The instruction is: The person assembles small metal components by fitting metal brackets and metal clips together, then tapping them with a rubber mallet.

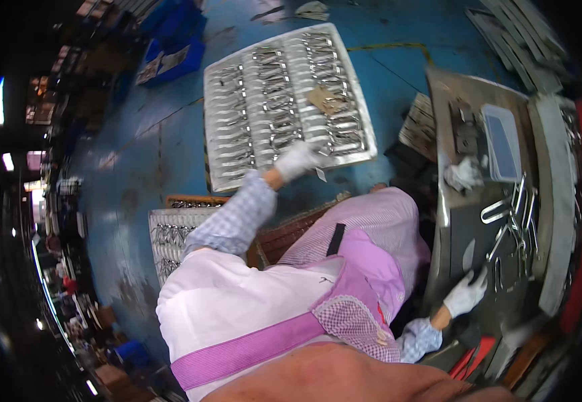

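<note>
My left hand (296, 161), in a white glove, is over the near edge of a large white tray (369, 127). Its fingers are smeared by motion beside shiny metal pieces, so I cannot make out a grip. Rows of bent metal pieces (277, 100) fill the tray's slots. On the right, my gloved right hand (464, 295) rests low over the workbench (448, 120), fingers stretched out and apart. Just beyond its fingertips lie several loose U-shaped metal pieces (515, 221), partly on a dark flat plate (468, 231).
A clear plastic box (502, 144), a crumpled white glove (464, 174) and dark metal blocks (464, 127) sit farther up the bench. Brown cardboard (328, 100) lies on the tray. A second tray (163, 234) stands at left; blue bins (173, 63) stand beyond. Red-handled tool (472, 358) lies near.
</note>
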`<state>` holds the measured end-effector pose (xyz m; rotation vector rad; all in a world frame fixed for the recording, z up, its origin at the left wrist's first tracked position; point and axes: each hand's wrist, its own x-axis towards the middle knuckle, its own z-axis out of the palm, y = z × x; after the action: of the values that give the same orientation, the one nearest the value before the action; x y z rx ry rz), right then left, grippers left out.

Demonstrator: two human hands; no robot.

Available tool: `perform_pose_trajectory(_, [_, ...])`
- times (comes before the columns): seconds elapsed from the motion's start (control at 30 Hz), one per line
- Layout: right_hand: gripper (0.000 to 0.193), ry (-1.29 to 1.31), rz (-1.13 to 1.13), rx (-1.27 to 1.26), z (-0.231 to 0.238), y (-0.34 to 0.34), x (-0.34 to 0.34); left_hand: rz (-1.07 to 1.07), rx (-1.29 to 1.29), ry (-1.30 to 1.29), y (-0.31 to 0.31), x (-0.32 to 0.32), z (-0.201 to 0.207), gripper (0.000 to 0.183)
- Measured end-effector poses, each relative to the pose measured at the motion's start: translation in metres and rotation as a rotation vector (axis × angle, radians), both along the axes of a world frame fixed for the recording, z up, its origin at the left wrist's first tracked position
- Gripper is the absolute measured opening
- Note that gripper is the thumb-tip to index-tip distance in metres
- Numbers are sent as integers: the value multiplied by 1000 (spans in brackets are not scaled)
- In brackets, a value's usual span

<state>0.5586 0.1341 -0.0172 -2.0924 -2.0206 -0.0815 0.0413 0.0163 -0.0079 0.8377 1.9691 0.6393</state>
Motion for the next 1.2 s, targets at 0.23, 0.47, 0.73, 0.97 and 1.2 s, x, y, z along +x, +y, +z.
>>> perform_pose_trajectory(0.23, [39, -87, -20, -117, -20, 12, -1, 332, 6, 501, -145, -312, -5, 44])
perform_pose_trajectory(0.47, [43, -97, 27, -226, -14, 17, 0, 108, -121, 427, -142, -409, -61, 22])
perform_pose_trajectory(0.73, [45, -202, 14, -240, -19, 11, 8, 151, 0, 562, -135, -434, -43, 18])
perform_pose_trajectory(0.97, [46, -256, 16, -376, -6, 18, -5, 97, -66, 698, -141, -488, -18, 20])
perform_pose_trajectory(1.2, [51, -362, -5, -295, -19, 17, -9, 123, -137, 799, -117, -550, -14, 20])
